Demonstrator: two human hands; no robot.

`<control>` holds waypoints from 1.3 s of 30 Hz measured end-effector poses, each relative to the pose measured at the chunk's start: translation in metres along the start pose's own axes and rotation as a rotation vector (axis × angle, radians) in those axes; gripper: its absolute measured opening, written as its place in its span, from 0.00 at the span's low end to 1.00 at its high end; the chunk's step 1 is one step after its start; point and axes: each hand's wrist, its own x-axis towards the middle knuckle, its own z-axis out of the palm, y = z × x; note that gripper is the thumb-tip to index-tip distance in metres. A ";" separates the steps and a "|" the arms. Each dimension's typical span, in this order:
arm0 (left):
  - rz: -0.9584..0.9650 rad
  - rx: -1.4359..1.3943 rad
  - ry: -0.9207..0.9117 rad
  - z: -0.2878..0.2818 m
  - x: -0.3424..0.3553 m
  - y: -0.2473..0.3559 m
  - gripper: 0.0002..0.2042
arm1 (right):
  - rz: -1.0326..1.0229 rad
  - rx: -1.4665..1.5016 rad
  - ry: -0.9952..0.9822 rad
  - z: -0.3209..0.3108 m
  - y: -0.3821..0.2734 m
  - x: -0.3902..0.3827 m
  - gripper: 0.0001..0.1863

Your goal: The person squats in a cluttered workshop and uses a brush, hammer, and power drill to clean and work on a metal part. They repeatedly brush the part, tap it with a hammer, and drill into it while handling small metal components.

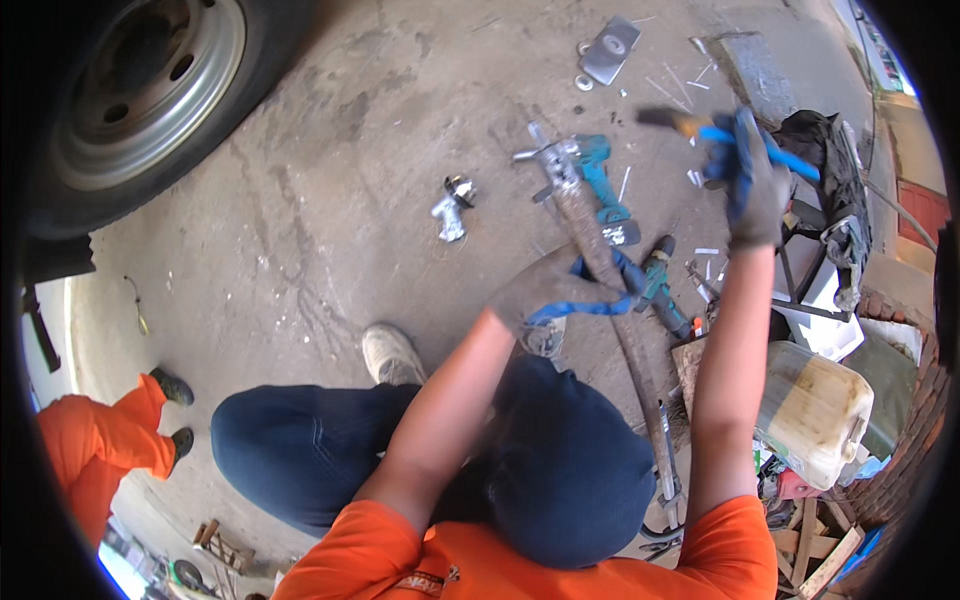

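Observation:
My left hand [570, 290], in a grey and blue glove, is closed round a long rusty metal shaft [582, 222] that slants from the lower right up to a shiny fitting [558, 162]. My right hand [745, 175], also gloved and blurred, is closed on a hammer [796, 162] with a blue and yellow handle, held up to the right of the fitting. A teal power tool [600, 175] lies beside the shaft, and a teal drill [663, 290] lies right of my left hand. A small metal part [450, 215] sits on the concrete to the left.
A truck wheel [145, 95] fills the upper left. Another person's orange-clothed legs [105, 440] are at the lower left. A dirty plastic jerrycan [815, 410], dark crumpled material [825, 180] and wood scraps [810, 535] crowd the right. A metal plate [610, 50] lies on the floor beyond.

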 end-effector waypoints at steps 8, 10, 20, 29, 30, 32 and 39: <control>-0.202 0.111 -0.077 -0.062 -0.021 -0.014 0.22 | 0.103 -1.444 -0.321 -0.153 0.164 -0.181 0.25; -0.371 0.262 0.215 -0.104 -0.038 0.006 0.20 | 0.342 -1.501 -0.437 -0.180 0.189 -0.208 0.28; -0.644 1.297 1.024 -0.236 -0.011 -0.020 0.33 | 0.410 -0.520 -0.253 -0.112 0.101 -0.232 0.17; -0.642 1.260 0.909 -0.240 -0.003 -0.010 0.30 | 0.473 -0.236 -0.186 -0.087 0.062 -0.247 0.16; -0.631 1.169 0.940 -0.238 0.003 -0.008 0.23 | 0.470 -0.197 -0.173 -0.085 0.060 -0.246 0.16; -0.489 0.614 1.019 -0.232 -0.002 -0.002 0.17 | 0.463 -0.117 -0.156 -0.078 0.051 -0.244 0.18; -0.104 0.250 0.720 -0.156 0.007 0.157 0.13 | 0.019 -0.334 -0.504 -0.042 0.029 -0.208 0.34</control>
